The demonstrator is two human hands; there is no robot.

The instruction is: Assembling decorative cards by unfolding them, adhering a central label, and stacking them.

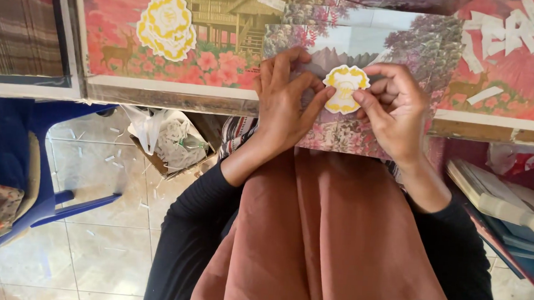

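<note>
I see the yellow-and-white flower sticker (345, 89) lying on the printed landscape sheet (371, 70), which overhangs the near edge of the desk (159, 93); both hands pinch it, left hand (285, 102) at its left rim, right hand (393, 111) at its right. Judged risk: uneven fingertip pressure could crease the sticker or seat it crooked. The unsupported sheet may flex over the lap.

Table (178, 94) with a pale worn front edge runs across the top. A printed landscape sheet (223, 54) with house, deer and red flowers covers it. On the sheet: a yellow-white flower cutout (166, 25) at left, white paper strips (509, 32) at right.
</note>
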